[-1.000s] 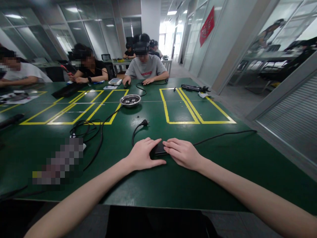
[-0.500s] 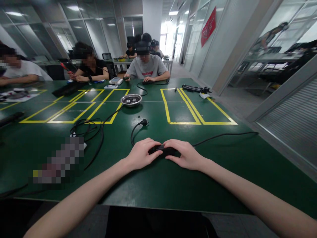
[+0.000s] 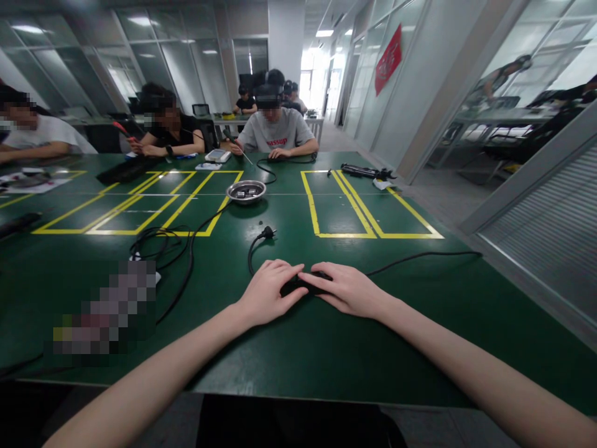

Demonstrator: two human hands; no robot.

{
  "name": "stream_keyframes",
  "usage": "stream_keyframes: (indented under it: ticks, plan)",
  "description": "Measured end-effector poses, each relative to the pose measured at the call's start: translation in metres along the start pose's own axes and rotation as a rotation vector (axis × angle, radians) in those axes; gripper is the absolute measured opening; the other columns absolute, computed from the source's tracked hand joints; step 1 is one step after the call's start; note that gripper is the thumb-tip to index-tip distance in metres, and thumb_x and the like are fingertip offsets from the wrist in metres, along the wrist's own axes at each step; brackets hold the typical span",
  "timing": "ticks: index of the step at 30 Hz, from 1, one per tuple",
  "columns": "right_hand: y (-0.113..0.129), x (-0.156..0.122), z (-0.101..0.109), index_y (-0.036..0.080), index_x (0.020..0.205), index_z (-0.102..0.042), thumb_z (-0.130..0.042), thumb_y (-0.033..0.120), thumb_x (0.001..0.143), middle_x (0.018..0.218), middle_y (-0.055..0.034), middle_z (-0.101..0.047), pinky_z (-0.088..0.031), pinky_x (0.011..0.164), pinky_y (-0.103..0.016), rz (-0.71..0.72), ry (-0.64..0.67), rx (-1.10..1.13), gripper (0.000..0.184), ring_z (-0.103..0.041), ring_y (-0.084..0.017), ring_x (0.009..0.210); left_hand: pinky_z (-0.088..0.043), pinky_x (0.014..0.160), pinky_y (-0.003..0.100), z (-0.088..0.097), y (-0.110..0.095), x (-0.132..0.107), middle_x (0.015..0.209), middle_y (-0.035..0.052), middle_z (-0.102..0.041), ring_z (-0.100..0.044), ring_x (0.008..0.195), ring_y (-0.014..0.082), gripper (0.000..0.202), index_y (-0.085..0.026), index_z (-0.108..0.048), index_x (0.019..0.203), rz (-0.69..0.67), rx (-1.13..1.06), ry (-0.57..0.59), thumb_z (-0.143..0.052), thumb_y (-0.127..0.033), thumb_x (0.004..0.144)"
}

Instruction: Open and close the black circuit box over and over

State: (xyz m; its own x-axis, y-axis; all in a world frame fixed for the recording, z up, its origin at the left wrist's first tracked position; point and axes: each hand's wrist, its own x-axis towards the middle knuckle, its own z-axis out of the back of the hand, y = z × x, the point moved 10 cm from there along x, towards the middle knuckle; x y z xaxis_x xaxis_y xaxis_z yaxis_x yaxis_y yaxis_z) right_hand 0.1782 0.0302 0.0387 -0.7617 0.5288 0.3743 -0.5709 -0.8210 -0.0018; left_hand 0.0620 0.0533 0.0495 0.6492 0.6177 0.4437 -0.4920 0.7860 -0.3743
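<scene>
Black corded device (image 3: 290, 287), on green counter (image 3: 326, 358).
Left hand (image 3: 267, 291), fingers gripping one end; right hand (image 3: 351, 288), fingers across the other, grip unclear.

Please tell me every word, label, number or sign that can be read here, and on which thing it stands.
"wassup", in red letters on the gray T-shirt opposite.
Red sign at upper right: marks too blurred to read.
Black block: mostly covered, no text readable.
Pixelated thing at left: nothing readable.
</scene>
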Motion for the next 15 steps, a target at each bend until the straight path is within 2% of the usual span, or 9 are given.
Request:
stream_keyframes:
  ticks: [2,4,7,9,12,15]
  plan:
    - [-0.025,-0.006,0.006,0.026,0.154,-0.047,-0.052,0.026,0.102,0.125,-0.0136,-0.065,-0.062,0.086,-0.038,-0.107,-0.063,0.014,0.053,-0.069,-0.025,0.106,-0.047,0.107,0.052,0.008,-0.002,-0.001,0.135,0.0141,-0.070,-0.062,0.126,0.0300,0.046,-0.020,-0.060,0.142,-0.043,0.019,-0.066,-0.065,-0.037,0.099]
    - [-0.062,-0.018,0.017,0.026,0.154,-0.046,-0.052,0.027,0.101,0.124,-0.0135,-0.065,-0.062,0.084,-0.040,-0.286,-0.162,0.021,0.053,-0.070,-0.027,0.103,-0.043,0.113,0.055,0.013,-0.001,-0.002,0.145,0.0144,-0.063,-0.056,0.137,0.0312,0.047,-0.022,-0.058,0.144,-0.061,0.035,-0.097,-0.064,-0.032,0.099]
    - [-0.120,-0.049,0.039,0.022,0.150,-0.052,-0.052,0.033,0.099,0.117,-0.0148,-0.067,-0.060,0.082,-0.044,-0.585,-0.311,-0.022,0.052,-0.070,-0.031,0.095,-0.044,0.113,0.055,0.012,0.002,-0.004,0.143,0.0138,-0.065,-0.057,0.136,0.0303,0.040,-0.022,-0.063,0.138,-0.061,0.022,-0.069,-0.064,-0.028,0.098]
    - [-0.152,-0.076,0.056,0.019,0.148,-0.054,-0.052,0.036,0.097,0.114,-0.0157,-0.068,-0.058,0.086,-0.046,-0.765,-0.408,-0.064,0.053,-0.069,-0.033,0.099,-0.045,0.112,0.055,0.008,0.002,-0.005,0.141,0.0129,-0.067,-0.059,0.134,0.0296,0.037,-0.023,-0.066,0.134,-0.057,0.007,-0.027,-0.065,-0.028,0.098]
    - [-0.187,-0.118,0.078,0.015,0.146,-0.055,-0.051,0.039,0.094,0.118,-0.0186,-0.069,-0.054,0.097,-0.050,-0.997,-0.506,-0.145,0.057,-0.066,-0.037,0.111,-0.045,0.112,0.055,0.003,0.001,-0.005,0.139,0.0117,-0.068,-0.060,0.132,0.0288,0.035,-0.024,-0.067,0.133,-0.051,-0.015,0.020,-0.065,-0.028,0.097]
    - [-0.212,-0.153,0.084,0.015,0.147,-0.055,-0.050,0.043,0.093,0.119,-0.0201,-0.068,-0.053,0.096,-0.052,-1.154,-0.484,-0.206,0.061,-0.065,-0.039,0.111,-0.045,0.111,0.054,0.002,0.001,-0.004,0.138,0.0111,-0.069,-0.060,0.131,0.0281,0.035,-0.024,-0.066,0.132,-0.046,-0.037,0.036,-0.065,-0.027,0.098]
